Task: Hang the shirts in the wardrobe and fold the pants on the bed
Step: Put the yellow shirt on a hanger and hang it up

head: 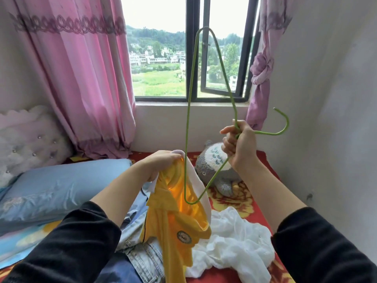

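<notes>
So this is pretty early in the job, I'd say. The right hand (238, 144) has its grip wrapped around the neck of a green wire hanger (190, 88), just below the hook, and holds it turned on its side so 1 corner sticks way up in front of the window and the other corner dips down. The left hand (161, 162) has its grip pinched on the white-trimmed edge of a yellow shirt (167, 211) and holds the opening wide. That low corner of the hanger sits inside the opening. The rest of the shirt hangs down over the bed (265, 156).

My read: shirt number 1 is only halfway onto its hanger. The top corner is completely outside the fabric, so the shirt isn't seated on the hanger yet, and it's nowhere near a wardrobe, which I can't even see from here.

What's left looks like most of it. There's a pair of jeans (140, 256) lying unfolded under the yellow shirt and a crumpled white garment (234, 242) right beside it. I can't tell if that one's a shirt or not. Nothing folded anywhere in view. A grey plush toy (214, 158) and a blue pillow (61, 184) share the bed too.
</notes>
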`<act>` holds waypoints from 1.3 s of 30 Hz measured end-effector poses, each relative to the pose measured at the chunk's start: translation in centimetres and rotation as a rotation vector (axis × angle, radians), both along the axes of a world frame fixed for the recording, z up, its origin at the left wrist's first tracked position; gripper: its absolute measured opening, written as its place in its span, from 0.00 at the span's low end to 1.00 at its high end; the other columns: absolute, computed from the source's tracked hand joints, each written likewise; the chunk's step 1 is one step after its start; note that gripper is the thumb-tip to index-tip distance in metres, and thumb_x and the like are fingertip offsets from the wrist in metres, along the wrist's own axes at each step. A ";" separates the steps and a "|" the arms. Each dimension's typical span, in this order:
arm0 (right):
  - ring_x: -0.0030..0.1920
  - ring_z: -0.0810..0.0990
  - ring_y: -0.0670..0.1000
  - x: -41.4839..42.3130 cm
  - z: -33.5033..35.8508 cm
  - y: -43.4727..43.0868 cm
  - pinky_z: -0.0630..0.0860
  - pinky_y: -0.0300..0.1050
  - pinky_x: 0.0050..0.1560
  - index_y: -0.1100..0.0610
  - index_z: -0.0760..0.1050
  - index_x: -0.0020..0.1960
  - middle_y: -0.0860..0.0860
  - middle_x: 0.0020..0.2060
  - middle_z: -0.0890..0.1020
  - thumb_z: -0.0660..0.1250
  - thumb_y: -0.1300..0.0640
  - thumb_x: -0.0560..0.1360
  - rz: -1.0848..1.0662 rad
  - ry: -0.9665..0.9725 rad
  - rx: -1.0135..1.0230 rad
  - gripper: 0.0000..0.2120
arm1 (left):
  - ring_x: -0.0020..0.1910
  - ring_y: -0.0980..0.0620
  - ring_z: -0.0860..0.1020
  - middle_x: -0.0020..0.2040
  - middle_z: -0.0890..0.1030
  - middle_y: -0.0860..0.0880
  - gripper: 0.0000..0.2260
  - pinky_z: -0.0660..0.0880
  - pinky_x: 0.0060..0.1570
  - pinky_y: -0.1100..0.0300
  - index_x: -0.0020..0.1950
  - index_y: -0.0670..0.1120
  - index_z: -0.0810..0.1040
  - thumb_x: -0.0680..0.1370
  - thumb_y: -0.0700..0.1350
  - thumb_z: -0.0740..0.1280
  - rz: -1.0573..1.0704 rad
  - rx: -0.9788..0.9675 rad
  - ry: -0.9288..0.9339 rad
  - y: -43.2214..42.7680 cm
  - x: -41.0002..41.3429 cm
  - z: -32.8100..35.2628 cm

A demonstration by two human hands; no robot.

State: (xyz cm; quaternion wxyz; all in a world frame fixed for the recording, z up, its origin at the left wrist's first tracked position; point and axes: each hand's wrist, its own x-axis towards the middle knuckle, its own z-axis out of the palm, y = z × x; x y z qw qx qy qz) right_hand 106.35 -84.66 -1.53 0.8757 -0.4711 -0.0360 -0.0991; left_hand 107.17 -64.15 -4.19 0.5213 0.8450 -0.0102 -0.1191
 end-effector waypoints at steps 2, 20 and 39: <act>0.18 0.54 0.46 0.0 -0.8 1.0 0.54 0.34 0.19 0.57 0.73 0.22 0.47 0.16 0.58 0.55 0.57 0.76 -0.014 -0.003 -0.015 0.24 | 0.46 0.47 0.80 0.47 0.81 0.44 0.09 0.79 0.51 0.51 0.45 0.50 0.83 0.78 0.46 0.63 -0.011 -0.129 0.023 0.0 -0.3 0.9; 0.17 0.66 0.44 1.0 -4.5 -2.1 0.66 0.35 0.25 0.60 0.73 0.20 0.47 0.13 0.67 0.67 0.61 0.71 -0.326 -0.117 -1.114 0.20 | 0.36 0.46 0.75 0.36 0.77 0.44 0.08 0.73 0.44 0.53 0.44 0.41 0.76 0.71 0.45 0.65 0.063 -0.574 0.107 8.1 -3.1 5.8; 0.28 0.78 0.50 -0.4 3.3 11.0 0.78 0.47 0.35 0.57 0.77 0.28 0.49 0.23 0.78 0.69 0.48 0.72 0.072 -0.160 -1.631 0.18 | 0.32 0.54 0.76 0.31 0.78 0.51 0.15 0.74 0.35 0.62 0.47 0.46 0.84 0.66 0.32 0.68 0.154 0.106 -0.270 11.7 -7.1 5.3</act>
